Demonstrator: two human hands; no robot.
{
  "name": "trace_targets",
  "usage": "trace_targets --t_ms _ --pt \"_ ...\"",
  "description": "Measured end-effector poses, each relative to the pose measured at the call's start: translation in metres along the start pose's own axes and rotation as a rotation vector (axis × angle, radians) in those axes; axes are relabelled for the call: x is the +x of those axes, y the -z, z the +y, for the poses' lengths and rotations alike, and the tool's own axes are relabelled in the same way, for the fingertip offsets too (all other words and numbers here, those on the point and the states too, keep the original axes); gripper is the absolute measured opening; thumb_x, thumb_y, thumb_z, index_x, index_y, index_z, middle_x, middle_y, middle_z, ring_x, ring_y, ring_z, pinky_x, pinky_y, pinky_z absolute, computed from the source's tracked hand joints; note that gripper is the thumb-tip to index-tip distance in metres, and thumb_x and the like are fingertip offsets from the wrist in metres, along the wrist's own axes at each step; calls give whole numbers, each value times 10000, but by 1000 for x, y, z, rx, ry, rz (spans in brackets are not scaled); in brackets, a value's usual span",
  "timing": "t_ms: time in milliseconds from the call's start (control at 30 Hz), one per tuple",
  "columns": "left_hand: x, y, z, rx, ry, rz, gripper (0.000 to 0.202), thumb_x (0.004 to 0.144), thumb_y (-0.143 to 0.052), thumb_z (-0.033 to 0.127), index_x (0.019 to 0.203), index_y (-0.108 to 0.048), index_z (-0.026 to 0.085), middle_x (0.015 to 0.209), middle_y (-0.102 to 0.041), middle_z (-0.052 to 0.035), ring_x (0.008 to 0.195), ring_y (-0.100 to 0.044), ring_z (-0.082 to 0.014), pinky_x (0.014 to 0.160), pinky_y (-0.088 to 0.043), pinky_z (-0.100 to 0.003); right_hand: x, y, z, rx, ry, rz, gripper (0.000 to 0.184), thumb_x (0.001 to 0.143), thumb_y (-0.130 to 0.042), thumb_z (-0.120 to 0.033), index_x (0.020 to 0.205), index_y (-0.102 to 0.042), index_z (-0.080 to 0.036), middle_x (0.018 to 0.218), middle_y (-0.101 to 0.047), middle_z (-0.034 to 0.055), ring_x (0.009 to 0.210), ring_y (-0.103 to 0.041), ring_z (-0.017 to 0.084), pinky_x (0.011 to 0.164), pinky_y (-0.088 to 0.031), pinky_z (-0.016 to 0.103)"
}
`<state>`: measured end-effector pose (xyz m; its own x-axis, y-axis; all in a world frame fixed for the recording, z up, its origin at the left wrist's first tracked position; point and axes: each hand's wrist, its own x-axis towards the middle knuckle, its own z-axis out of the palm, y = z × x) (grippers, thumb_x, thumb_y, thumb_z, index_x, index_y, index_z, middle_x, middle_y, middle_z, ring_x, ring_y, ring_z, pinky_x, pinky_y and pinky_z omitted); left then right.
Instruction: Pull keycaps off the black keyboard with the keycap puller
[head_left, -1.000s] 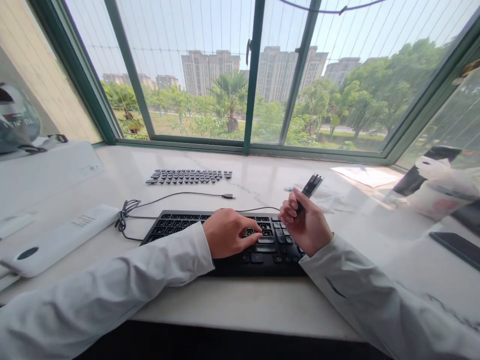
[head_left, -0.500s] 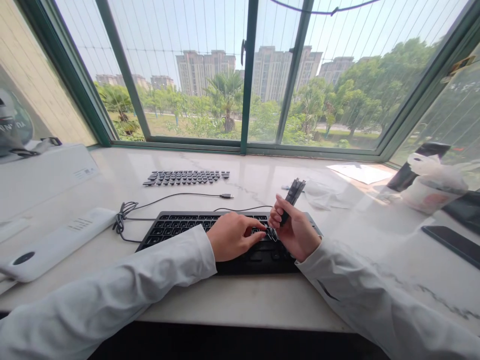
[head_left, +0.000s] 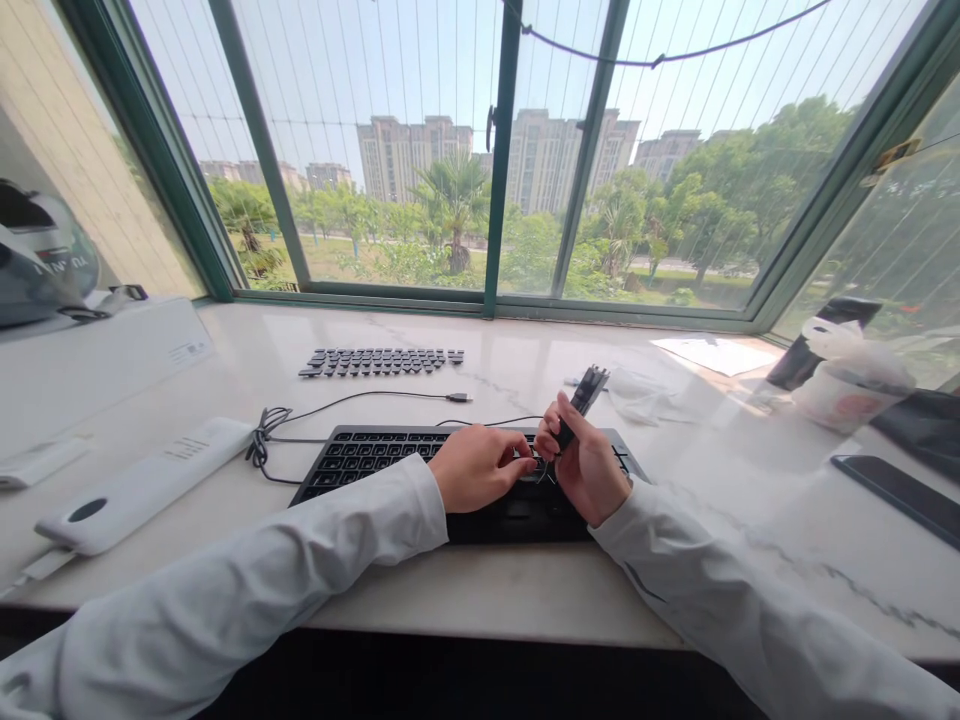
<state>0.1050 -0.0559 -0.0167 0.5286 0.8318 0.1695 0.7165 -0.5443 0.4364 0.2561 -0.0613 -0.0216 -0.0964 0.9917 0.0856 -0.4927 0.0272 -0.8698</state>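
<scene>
A black keyboard [head_left: 480, 525] lies before me on the pale stone top, with many of its keycaps off and the bare key sockets showing. My right hand [head_left: 592, 465] is closed around a black keycap puller [head_left: 589, 392], held tilted with its thin wire end down over the keys. Thumb and index finger of my left hand [head_left: 480, 467] are pinched together over the right part of the keyboard, beside that wire end. What sits between those fingertips, if anything, is hidden. Behind the keyboard, loose black keycaps [head_left: 382, 362] are laid out in rows.
A coiled cable [head_left: 262, 435] with a USB plug [head_left: 459, 398] lies left and behind. Further left are a white device [head_left: 142, 490] and a white box [head_left: 112, 350]. To the right are a clear plastic bag [head_left: 649, 395], a phone [head_left: 900, 495] and a bagged cup [head_left: 847, 390].
My left fingertips have closed together and come closer to the puller's wire end. The puller has dipped slightly toward the keys. The whole view has shifted a little.
</scene>
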Motion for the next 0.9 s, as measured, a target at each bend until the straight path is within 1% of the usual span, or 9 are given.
trace_targets --t_ms 133,233,433,567,633,800,900 --pt "-2 1 -3 45 -8 -19 225 897 -526 412 929 -699 272 762 -694 21 674 -605 -170 589 -366 -253 -1 -2 6 -22 28 48 493 687 -774 -543 603 -428 -201 582 -325 -54 538 -304 94 511 -329 239" --pt "-2 0 -5 69 -17 -18 231 902 -514 410 936 -696 272 749 -688 19 659 -602 -170 574 -344 -254 -2 -3 9 -49 37 50 486 696 -765 -534 603 -423 -202 573 -335 -54 542 -309 97 521 -333 242" --pt "-4 1 -4 99 -27 12 235 894 -523 407 944 -707 270 746 -694 11 674 -612 -173 597 -350 -260 3 -4 2 -63 -47 7 511 679 -750 -563 574 -396 -210 504 -298 -65 491 -307 95 482 -301 247" --pt "-4 3 -2 110 -34 14 245 900 -510 406 924 -699 252 741 -692 6 655 -608 -170 584 -351 -257 9 -6 0 -43 -80 42 529 702 -711 -591 559 -368 -215 477 -256 -75 454 -248 86 433 -240 242" --pt "-5 3 -1 105 -38 7 240 900 -511 395 939 -699 252 750 -696 5 660 -614 -168 583 -355 -251 9 -8 3 -45 -59 63 525 716 -696 -580 556 -353 -216 481 -244 -78 450 -223 82 418 -214 240" --pt "-6 -2 -4 69 -77 2 214 896 -525 363 958 -700 259 734 -699 15 651 -615 -161 602 -374 -247 6 -13 14 -118 75 172 484 738 -660 -474 549 -291 -224 484 -214 -88 438 -188 71 405 -176 243" --pt "-5 -6 -8 40 -95 17 204 889 -540 362 946 -706 258 743 -699 19 648 -612 -154 608 -383 -244 9 -13 16 -178 57 192 435 739 -630 -408 522 -297 -230 445 -207 -93 416 -181 67 397 -167 248"
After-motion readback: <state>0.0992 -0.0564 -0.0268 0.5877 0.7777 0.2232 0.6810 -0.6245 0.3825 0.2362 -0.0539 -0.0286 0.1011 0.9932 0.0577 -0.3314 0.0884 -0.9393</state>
